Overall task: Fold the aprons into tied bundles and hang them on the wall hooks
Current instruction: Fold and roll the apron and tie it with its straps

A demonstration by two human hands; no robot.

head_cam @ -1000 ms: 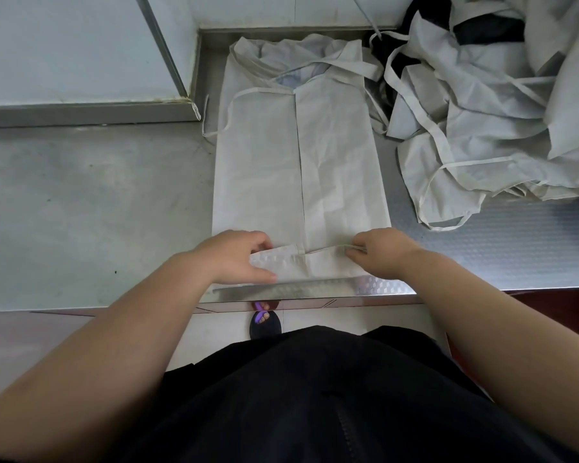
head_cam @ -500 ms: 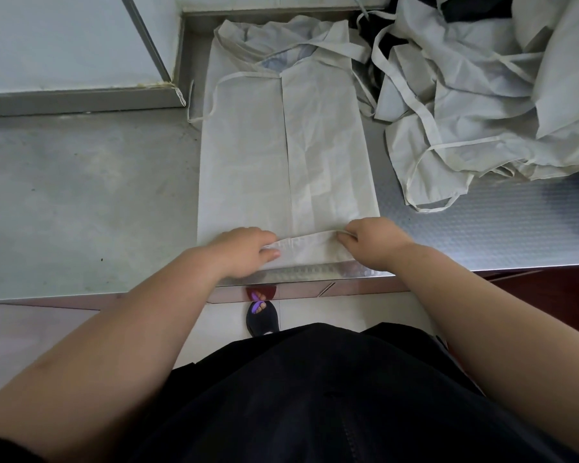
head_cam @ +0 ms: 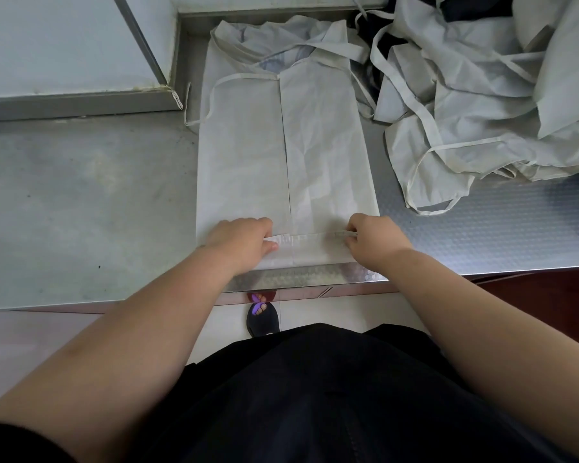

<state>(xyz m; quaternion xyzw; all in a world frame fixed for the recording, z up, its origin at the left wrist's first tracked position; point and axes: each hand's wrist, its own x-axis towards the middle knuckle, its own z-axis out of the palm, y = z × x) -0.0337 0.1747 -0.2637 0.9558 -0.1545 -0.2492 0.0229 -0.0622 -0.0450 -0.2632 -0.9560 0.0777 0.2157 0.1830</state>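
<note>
- Steel table (head_cam: 81, 212) fills most of our view: dull & scuffed on the left, w/ a dimpled shiny sheet (head_cam: 498, 235) on the right that runs to the near edge.
- White panel (head_cam: 47, 38) w/ a metal frame sits at the table's far left corner.
- Apron (head_cam: 281, 155) lies flat mid-table. It is pale fabric, folded lengthwise into a long narrow rectangle w/ a line down the centre. Neck end is bunched at the far side; the other end is by the near table edge.
- One thin tie (head_cam: 211, 98) loops out from the apron's left side onto the table.
- Our left hand (head_cam: 239, 242) is at the apron's near left corner, fingers curled, thumb & fingers pinching the turned-up hem (head_cam: 308, 247).
- Our right hand (head_cam: 371, 242) is at the near right corner, thumb & fingertips pinching the same hem edge.
- Hem lies folded back over the apron as a narrow strip btwn the two hands.
- Pile of loose aprons (head_cam: 482, 111) is heaped at the right rear, crumpled, ties trailing, just beside the folded apron's far right side. Something dark shows under it.
- Below the table edge we see pale floor (head_cam: 348, 312), one foot in a dark open-toe sandal (head_cam: 263, 319), & our black clothing (head_cam: 315, 396).
</note>
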